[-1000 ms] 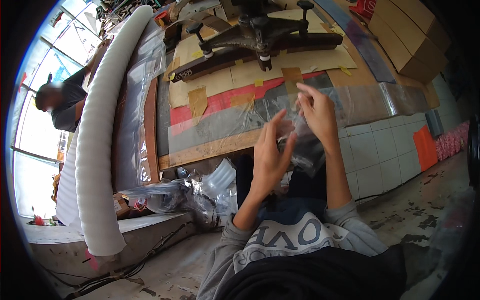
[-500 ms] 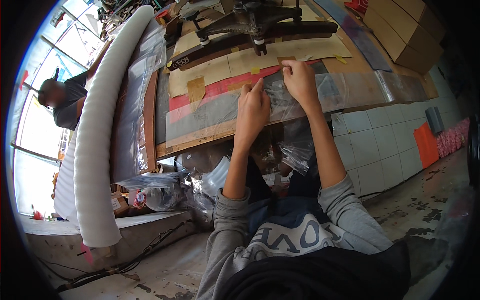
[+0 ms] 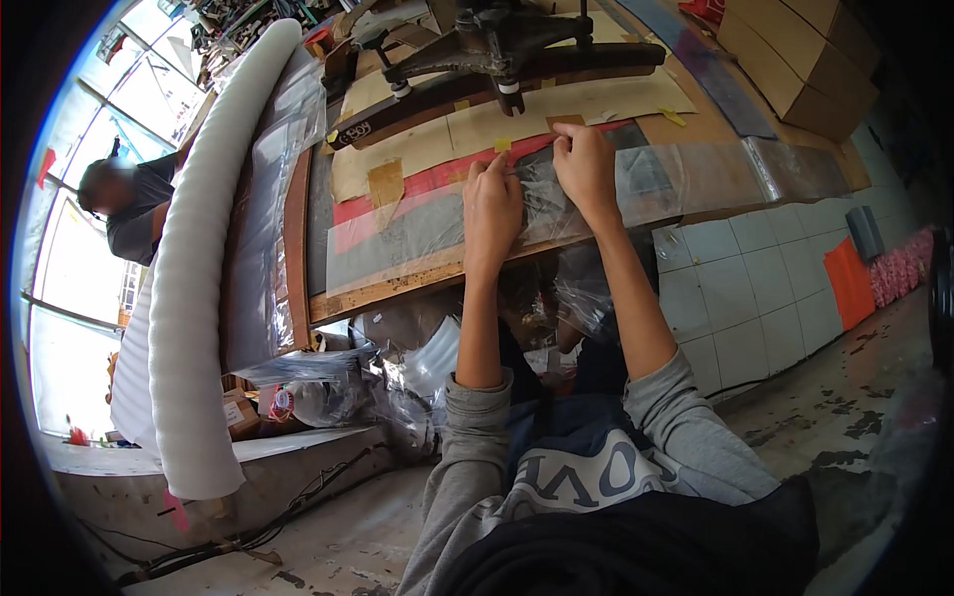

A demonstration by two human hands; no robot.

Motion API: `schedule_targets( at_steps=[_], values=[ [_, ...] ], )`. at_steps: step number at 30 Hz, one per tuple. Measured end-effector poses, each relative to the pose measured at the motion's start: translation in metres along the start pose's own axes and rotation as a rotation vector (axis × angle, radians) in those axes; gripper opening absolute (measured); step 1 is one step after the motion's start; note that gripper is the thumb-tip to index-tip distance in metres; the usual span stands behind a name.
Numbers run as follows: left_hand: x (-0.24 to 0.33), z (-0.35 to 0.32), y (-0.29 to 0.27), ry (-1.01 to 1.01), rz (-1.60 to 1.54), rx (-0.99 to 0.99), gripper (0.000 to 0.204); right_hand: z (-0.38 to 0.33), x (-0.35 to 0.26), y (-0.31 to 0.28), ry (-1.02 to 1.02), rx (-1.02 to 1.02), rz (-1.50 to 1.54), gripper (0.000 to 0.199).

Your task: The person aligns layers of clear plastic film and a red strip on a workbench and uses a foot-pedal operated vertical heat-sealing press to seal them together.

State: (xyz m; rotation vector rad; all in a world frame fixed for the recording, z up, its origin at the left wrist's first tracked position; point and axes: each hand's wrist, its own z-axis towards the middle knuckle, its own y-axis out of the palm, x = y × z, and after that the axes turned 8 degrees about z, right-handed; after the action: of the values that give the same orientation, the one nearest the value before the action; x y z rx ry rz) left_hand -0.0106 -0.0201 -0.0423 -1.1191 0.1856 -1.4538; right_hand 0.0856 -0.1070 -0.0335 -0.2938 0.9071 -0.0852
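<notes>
A strip of clear plastic sheet (image 3: 397,248) lies along the near edge of the worktable, over grey and red layers. My left hand (image 3: 491,207) is closed over the sheet, its fingertips pointing at the red strip (image 3: 434,186). Just to its right, my right hand (image 3: 588,174) is also closed, thumb and index finger pinched near the sheet's far edge. Loose wrinkled clear film shows between the hands. Whatever the fingertips grip is too small to make out. Beyond them, a dark metal press bar (image 3: 586,70) spans the table above a cream board (image 3: 427,147).
A long white foam roll (image 3: 189,298) leans at the left, with a co-worker (image 3: 134,204) behind it. Cardboard boxes (image 3: 795,65) stand at the far right. Brown tape (image 3: 386,189) marks the board. Crumpled plastic (image 3: 407,363) lies beneath the table's near edge.
My left hand has shifted slightly left and its fingers have drawn in. My right hand has moved a little left. The whole view has also shifted slightly.
</notes>
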Motion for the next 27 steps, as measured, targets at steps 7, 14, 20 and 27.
schedule_targets(
  at_steps=[7,14,20,27],
  values=[
    [-0.001,-0.002,-0.003,-0.003,0.001,0.007,0.032,-0.004,0.001,-0.002,0.035,-0.006,0.016,0.018],
    [0.001,-0.001,-0.002,0.013,-0.076,0.025,0.028,-0.008,-0.002,-0.009,0.008,-0.001,-0.02,0.016],
    [-0.005,0.005,0.001,0.027,-0.069,0.014,0.024,-0.006,0.004,-0.004,0.007,0.008,-0.016,0.017],
    [-0.009,0.008,0.001,-0.047,-0.095,-0.045,0.023,-0.005,0.006,-0.003,0.062,-0.048,-0.047,0.024]
  ],
)
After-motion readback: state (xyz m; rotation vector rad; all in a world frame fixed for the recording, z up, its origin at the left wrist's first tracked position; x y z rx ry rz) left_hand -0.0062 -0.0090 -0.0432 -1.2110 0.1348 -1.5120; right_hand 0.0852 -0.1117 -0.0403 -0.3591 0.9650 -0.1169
